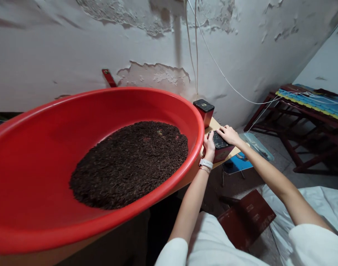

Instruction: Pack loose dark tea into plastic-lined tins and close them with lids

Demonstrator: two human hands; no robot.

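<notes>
A square box (pixel 223 154) with a scuffed black lid and dark red sides stands on the table's right end. My left hand (pixel 209 146), with a white watch and a thin bracelet at the wrist, is closed against the box's left side. Across the lid's far right edge, the fingers of my right hand (pixel 229 135) curl and grip. Behind it is a similar red box (pixel 204 112) with a black lid. To the left, a large red basin (pixel 83 99) holds a heap of dark, dry, leaf-like strips (pixel 135 166).
A wooden tabletop (pixel 213 123) carries the basin and boxes. White cables (pixel 213 59) hang down the peeling wall (pixel 75 55) and run to a dark red rack (pixel 292 147) at right. Below are a dark red stool (pixel 248 218) and a blue surface (pixel 238 163).
</notes>
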